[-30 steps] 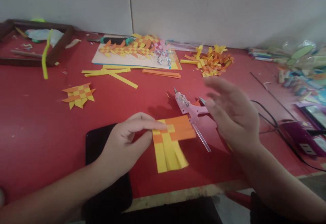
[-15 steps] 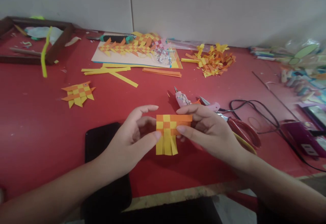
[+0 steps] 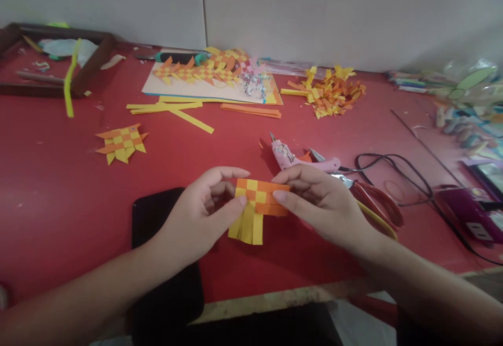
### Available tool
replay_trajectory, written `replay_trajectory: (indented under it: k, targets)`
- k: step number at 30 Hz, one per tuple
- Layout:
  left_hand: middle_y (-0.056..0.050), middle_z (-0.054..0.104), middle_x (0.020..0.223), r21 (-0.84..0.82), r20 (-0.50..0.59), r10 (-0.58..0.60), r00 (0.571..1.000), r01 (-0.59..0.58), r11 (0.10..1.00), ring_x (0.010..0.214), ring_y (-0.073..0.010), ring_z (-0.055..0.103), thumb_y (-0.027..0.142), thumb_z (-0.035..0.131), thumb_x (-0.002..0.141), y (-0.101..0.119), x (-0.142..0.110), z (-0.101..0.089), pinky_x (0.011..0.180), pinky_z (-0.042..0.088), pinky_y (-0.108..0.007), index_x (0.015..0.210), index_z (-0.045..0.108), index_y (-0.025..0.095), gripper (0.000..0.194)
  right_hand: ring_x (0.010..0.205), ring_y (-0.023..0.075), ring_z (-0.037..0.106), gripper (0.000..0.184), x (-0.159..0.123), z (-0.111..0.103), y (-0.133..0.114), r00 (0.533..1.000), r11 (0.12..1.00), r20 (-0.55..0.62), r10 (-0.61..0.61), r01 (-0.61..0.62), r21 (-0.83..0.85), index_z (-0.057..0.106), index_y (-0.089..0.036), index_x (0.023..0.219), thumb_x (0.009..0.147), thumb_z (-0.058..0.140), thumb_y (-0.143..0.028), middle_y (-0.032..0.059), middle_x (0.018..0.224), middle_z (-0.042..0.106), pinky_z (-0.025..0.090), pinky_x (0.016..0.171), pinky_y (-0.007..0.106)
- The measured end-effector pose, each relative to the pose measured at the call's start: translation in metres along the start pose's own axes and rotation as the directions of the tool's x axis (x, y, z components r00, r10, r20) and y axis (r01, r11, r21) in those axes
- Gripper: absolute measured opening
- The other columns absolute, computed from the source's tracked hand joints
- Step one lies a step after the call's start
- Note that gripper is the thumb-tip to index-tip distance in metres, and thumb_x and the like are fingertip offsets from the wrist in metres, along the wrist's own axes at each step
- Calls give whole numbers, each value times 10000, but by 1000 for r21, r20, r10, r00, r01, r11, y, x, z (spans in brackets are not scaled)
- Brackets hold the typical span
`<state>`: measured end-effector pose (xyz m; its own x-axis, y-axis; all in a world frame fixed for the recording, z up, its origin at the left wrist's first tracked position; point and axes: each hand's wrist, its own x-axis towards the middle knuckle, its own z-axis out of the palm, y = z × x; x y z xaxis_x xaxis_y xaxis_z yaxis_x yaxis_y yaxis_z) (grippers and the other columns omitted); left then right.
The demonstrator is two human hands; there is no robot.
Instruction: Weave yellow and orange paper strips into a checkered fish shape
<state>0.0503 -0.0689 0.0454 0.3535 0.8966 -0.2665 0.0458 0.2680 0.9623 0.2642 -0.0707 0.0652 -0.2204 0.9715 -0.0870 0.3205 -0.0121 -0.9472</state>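
Observation:
Between my two hands is a small woven paper piece (image 3: 251,207), checked yellow and orange. Its yellow strips hang down and its orange strips run out to the right. My left hand (image 3: 208,207) pinches its left side, thumb on the front. With thumb in front and fingers behind, my right hand (image 3: 314,199) grips the orange strips at the right. The fingertips behind the paper are hidden. A finished-looking woven paper fish (image 3: 123,143) with a small eye lies to the left on the red table (image 3: 58,188).
Beyond my right hand lie a pink glue gun (image 3: 302,160) and red-handled scissors (image 3: 377,204). A black phone-like slab (image 3: 165,283) sits under my left forearm. Farther back are yellow strips (image 3: 168,108), orange strips (image 3: 251,110), paper scraps (image 3: 334,94) and a brown frame (image 3: 92,63).
The woven piece has shifted slightly left and tilted, its right end lower and its hanging yellow strips swung left. Both hands keep hold of it.

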Motion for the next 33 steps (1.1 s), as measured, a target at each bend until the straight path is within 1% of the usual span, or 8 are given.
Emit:
replay_trajectory:
  k: [6, 9, 12, 17, 21, 26, 29, 33]
  targets:
    - [-6, 647, 963, -31, -75, 26, 997, -29, 999, 846, -130, 621, 287, 655, 889, -1, 0, -2, 718, 487, -227, 1253, 560, 260, 377, 592, 114, 660, 170, 1, -1, 2, 996, 1000, -92, 11, -11, -1, 650, -197, 848, 852, 708, -357, 10, 718, 711, 530, 510, 208]
    - [20, 611, 928, -59, -140, 24, 990, -32, 998, 829, -109, 609, 274, 676, 877, -2, 1, -2, 694, 470, -201, 1215, 586, 270, 350, 611, 118, 673, 176, 1, -2, 5, 993, 1000, -116, 16, -13, 27, 650, -194, 864, 849, 718, -356, 12, 727, 717, 538, 529, 212]
    - [32, 595, 890, -99, -166, 32, 986, -49, 994, 791, -102, 605, 263, 689, 865, -2, 1, -2, 659, 464, -195, 1175, 598, 259, 324, 631, 125, 684, 194, 1, -2, 7, 992, 998, -122, 26, -19, 61, 649, -192, 895, 847, 723, -365, 14, 733, 720, 552, 553, 222]
    - [26, 617, 893, -60, -157, 35, 987, -45, 997, 787, -105, 609, 286, 694, 869, 0, 1, -1, 681, 479, -203, 1150, 617, 251, 293, 620, 120, 658, 204, 1, -2, 5, 995, 997, -101, 29, -22, 69, 656, -195, 896, 835, 731, -375, 14, 727, 708, 535, 544, 223]
    - [33, 629, 852, -14, -112, 49, 993, -51, 999, 749, -95, 613, 281, 712, 859, 2, 0, -1, 661, 482, -189, 1106, 632, 247, 261, 556, 84, 566, 158, 1, -2, 0, 998, 1000, -57, 11, -9, 28, 657, -196, 833, 848, 705, -346, -7, 683, 655, 470, 489, 194]
    - [42, 640, 846, -99, -124, 36, 992, -49, 994, 736, -69, 587, 297, 669, 902, 0, 2, -1, 645, 456, -154, 1127, 648, 277, 227, 492, 62, 455, 208, 0, -2, -1, 998, 998, 42, 46, -47, 39, 610, -183, 753, 845, 688, -353, -33, 602, 546, 374, 438, 187]
    - [24, 669, 885, -126, -81, 39, 996, -49, 991, 777, -86, 610, 357, 692, 894, -1, 1, -1, 677, 482, -173, 1115, 658, 269, 239, 479, 57, 426, 223, 0, -2, -1, 995, 995, 77, 63, -69, 77, 592, -183, 743, 853, 676, -358, -40, 589, 526, 349, 434, 188]
    - [-1, 701, 946, -77, -39, 66, 997, -69, 995, 853, -120, 653, 342, 770, 835, -1, 0, -1, 744, 523, -209, 1047, 675, 240, 254, 483, 51, 436, 205, 0, -1, -2, 994, 991, 103, 45, -58, 123, 595, -181, 755, 856, 681, -337, -45, 598, 527, 362, 441, 180]
